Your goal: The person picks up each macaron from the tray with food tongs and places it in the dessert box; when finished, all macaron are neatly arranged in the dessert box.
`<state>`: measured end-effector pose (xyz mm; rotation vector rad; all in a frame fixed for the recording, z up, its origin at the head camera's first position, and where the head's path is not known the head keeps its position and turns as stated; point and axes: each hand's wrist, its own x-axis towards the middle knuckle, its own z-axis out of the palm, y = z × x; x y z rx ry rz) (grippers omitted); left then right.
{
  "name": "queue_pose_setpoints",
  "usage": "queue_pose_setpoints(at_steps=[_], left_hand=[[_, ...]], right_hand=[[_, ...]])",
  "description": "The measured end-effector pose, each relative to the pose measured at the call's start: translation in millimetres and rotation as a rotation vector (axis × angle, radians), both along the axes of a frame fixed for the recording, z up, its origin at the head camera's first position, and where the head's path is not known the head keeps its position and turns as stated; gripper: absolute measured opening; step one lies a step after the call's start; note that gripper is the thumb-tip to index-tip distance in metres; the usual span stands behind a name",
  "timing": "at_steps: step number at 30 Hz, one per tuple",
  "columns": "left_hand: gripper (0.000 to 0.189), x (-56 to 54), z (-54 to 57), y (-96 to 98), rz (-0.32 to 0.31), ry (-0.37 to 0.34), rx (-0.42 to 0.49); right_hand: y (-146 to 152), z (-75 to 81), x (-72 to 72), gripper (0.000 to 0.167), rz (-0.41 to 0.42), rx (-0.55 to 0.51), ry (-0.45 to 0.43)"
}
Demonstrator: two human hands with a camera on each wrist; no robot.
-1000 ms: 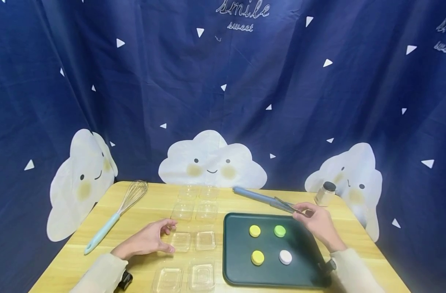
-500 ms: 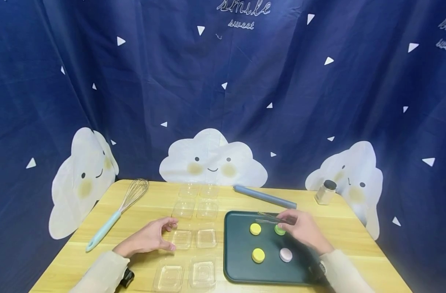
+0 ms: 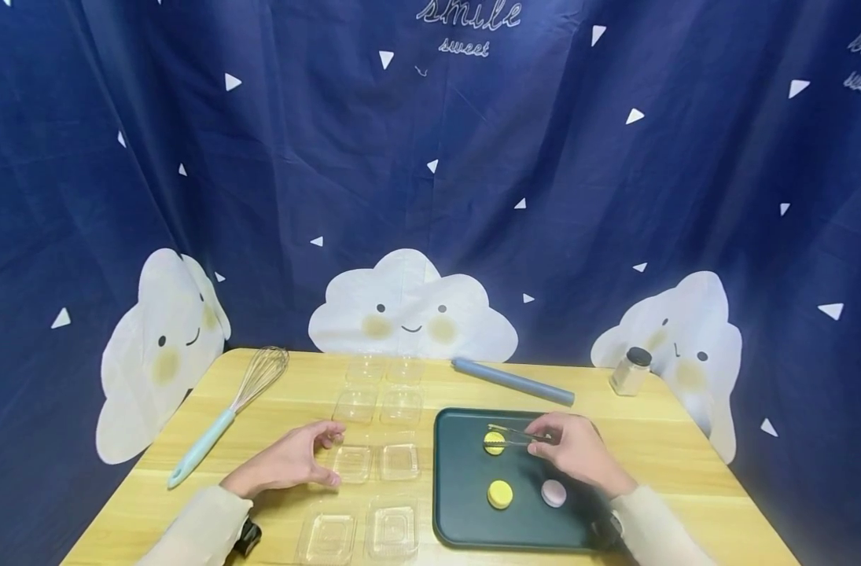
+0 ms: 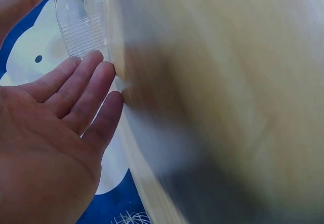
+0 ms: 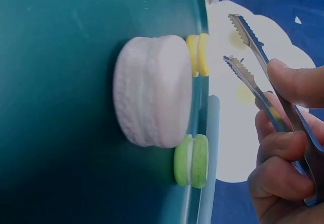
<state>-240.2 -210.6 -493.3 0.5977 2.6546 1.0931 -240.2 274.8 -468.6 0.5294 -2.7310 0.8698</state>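
Note:
My right hand (image 3: 575,450) holds metal tongs (image 5: 247,34) with serrated tips, their arms spread apart. In the head view the tongs overlap the back yellow macaron (image 3: 494,437) on the dark green tray (image 3: 472,534). A second yellow macaron (image 3: 500,494) and a pale pink macaron (image 3: 553,494) lie nearer the front. The green macaron (image 5: 191,160) shows in the right wrist view; my right hand hides it from the head view. My left hand (image 3: 281,464), fingers relaxed and thumb apart, is beside a clear plastic box (image 3: 354,464), fingertips at its left edge.
More clear plastic boxes (image 3: 391,531) stand in two columns left of the tray. A whisk (image 3: 218,428) with a light blue handle lies at the left. Behind the tray are a blue-grey rolling pin (image 3: 513,380) and a jar (image 3: 630,377) with a black lid.
My right hand has moved left and forward from the tray's back right corner, bringing the tongs over the back yellow macaron. My left hand has stayed beside the box.

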Motion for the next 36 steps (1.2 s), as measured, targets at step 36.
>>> queue_pose_setpoints(at_steps=[36], left_hand=[[0.087, -1.4, -2.3, -0.2, 0.020, 0.003, -0.005]], right_hand=[[-0.2, -11.4, -3.7, 0.018, 0.040, 0.182, 0.060]])
